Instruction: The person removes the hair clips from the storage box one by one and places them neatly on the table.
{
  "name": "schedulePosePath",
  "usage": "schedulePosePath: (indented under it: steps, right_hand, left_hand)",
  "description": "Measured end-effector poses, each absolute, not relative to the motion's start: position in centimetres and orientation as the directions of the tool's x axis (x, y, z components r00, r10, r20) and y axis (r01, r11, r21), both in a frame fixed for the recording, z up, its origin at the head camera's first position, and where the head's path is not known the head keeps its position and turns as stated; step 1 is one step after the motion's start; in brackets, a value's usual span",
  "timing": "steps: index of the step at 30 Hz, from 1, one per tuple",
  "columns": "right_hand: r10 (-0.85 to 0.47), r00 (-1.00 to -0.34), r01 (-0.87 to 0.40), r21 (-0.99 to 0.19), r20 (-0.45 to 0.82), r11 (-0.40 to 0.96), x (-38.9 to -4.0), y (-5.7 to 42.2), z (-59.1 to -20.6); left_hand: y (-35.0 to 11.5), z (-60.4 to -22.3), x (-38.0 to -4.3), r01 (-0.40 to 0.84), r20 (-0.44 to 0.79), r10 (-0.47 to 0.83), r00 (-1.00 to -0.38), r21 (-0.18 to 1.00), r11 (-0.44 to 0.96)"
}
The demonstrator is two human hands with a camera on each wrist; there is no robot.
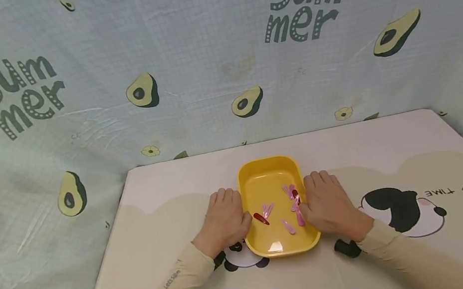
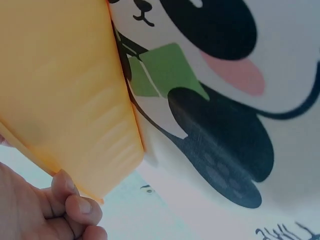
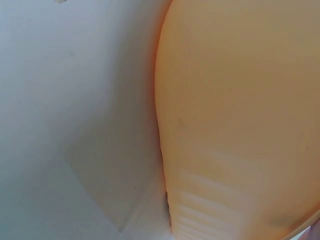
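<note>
A yellow plastic tray (image 1: 265, 184) stands on the table between both hands. My left hand (image 1: 223, 218) grips its left rim, with the thumb over the edge; in the left wrist view the fingers (image 2: 82, 209) curl beside the rim. On the opposite side, my right hand (image 1: 329, 204) holds the right rim, thumb toward the inside. Only a sliver of that hand shows in the right wrist view, where the tray's outer wall (image 3: 240, 100) fills much of the picture. Inside lie several pink hair clips (image 1: 288, 227) and a red hair clip (image 1: 261, 218); a second red clip (image 1: 296, 194) is partly covered by pink ones.
The table (image 1: 182, 177) has a cloth printed with pandas and lettering. Behind it and at both sides hangs a pale curtain (image 1: 187, 35) with avocado and "summer" prints. A panda print (image 2: 220, 130) lies beside the tray in the left wrist view.
</note>
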State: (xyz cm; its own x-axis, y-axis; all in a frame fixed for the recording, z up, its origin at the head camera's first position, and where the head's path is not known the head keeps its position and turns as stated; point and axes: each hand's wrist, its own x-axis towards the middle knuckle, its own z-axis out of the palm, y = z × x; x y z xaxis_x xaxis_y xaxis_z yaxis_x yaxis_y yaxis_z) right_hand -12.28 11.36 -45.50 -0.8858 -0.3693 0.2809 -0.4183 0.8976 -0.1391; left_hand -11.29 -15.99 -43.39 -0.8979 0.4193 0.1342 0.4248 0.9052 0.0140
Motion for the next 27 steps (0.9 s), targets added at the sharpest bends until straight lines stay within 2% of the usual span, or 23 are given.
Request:
schedulePosePath:
  steps: [8,18,23,27]
  right_hand:
    - [-0.359,-0.887,-0.411,-0.14,0.29,0.901,-12.3,11.4,-45.6]
    - [-0.349,-0.898,-0.395,-0.14,0.27,0.908,-12.1,11.2,-45.2]
    - [-0.349,-0.895,-0.398,-0.143,0.279,0.906,-12.1,11.3,-45.3]
    - [-0.351,-0.891,-0.401,-0.137,0.289,0.906,-12.1,11.4,-45.4]
  left_hand:
    - [-15.8,-42.8,-11.4,0.403,0.051,0.403,-0.914,0.002,0.915]
    - [-15.6,-41.7,-11.5,0.379,0.033,0.381,-0.924,-0.048,0.924]
    - [-15.6,-41.0,-11.8,0.426,0.101,0.431,-0.897,-0.075,0.902]
    - [-15.6,-40.5,-12.1,0.496,0.108,0.503,-0.857,-0.089,0.864]
